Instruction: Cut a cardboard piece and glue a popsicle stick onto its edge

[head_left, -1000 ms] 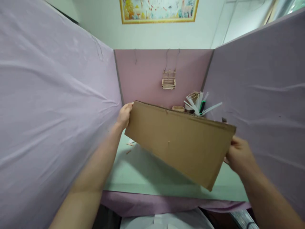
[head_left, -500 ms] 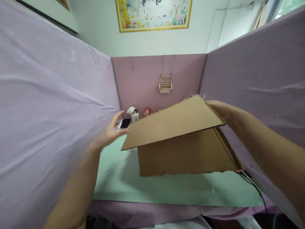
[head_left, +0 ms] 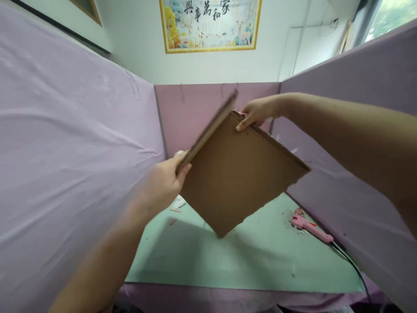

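A brown cardboard structure, made of joined panels, is held tilted in the air above the green tabletop. Its lower right edge looks rough and torn. My left hand grips the left corner, thumb on the near face and fingers behind. At the top edge, my right hand pinches the cardboard with the thumb in front. The upper panel is seen almost edge-on and is slightly blurred. What lies behind the cardboard is mostly hidden.
A pink glue gun with a black cord lies at the right of the green tabletop. Small wooden sticks lie at the left. Purple cloth walls close in both sides, and a pink panel stands at the back.
The cardboard has been lifted and turned, so a corner now points down. My left hand has closed on its left corner. My right hand has shifted up and left. The glue gun has come into view.
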Demonstrator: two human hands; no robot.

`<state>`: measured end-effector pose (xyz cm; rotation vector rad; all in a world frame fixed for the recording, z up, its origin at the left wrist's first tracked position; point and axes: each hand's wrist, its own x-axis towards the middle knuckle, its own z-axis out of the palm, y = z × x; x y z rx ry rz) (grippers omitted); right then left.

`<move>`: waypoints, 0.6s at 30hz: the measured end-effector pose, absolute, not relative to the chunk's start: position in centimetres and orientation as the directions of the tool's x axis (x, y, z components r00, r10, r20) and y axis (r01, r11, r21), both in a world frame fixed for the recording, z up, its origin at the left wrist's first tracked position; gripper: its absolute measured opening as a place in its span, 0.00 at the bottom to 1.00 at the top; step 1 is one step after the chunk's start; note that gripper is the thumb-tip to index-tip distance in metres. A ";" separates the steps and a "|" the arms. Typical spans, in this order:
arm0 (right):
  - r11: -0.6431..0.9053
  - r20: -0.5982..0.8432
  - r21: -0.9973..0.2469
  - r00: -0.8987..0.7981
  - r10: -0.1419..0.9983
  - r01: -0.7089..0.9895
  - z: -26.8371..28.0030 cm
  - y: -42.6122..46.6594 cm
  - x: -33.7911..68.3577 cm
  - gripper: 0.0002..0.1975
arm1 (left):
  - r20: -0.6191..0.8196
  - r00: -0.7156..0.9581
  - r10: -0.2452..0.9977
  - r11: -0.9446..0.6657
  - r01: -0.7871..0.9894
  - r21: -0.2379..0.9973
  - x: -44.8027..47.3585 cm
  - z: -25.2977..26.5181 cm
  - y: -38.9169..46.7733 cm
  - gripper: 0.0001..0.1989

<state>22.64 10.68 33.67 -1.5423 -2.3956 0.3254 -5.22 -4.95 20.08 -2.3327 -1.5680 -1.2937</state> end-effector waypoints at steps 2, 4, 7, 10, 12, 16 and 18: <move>0.362 0.164 -0.049 -0.350 0.922 0.931 35.6 12.0 21.0 0.29 | 0.558 -0.005 0.830 -0.411 0.673 0.615 -6.9 21.6 -5.4 0.20; 0.310 0.226 0.162 -0.341 0.913 0.937 36.6 12.8 19.5 0.32 | 0.396 -0.084 0.914 -0.331 0.407 0.851 -8.9 21.9 -5.3 0.22; 0.353 0.294 0.192 -0.397 0.870 0.916 35.8 13.2 18.3 0.28 | 0.171 -0.106 0.979 -0.171 0.012 0.985 -11.6 20.2 -4.5 0.22; 0.542 0.297 -0.128 -0.489 0.820 0.831 32.9 12.9 18.7 0.20 | 0.042 -0.085 0.995 -0.061 -0.236 0.970 -12.8 17.1 -3.7 0.21; 0.615 0.274 -0.388 -0.550 0.788 0.687 30.7 12.6 19.2 0.16 | -0.033 -0.079 0.996 0.004 -0.337 0.941 -12.5 14.9 -3.1 0.21; 0.597 0.293 -0.630 -0.559 0.776 0.498 27.6 12.4 19.4 0.13 | -0.171 0.032 0.985 0.164 -0.490 0.856 -10.7 10.3 -1.2 0.23; 0.574 0.314 -0.730 -0.563 0.765 0.372 26.7 12.4 18.8 0.12 | -0.175 0.125 0.977 0.214 -0.570 0.793 -9.7 8.1 0.0 0.24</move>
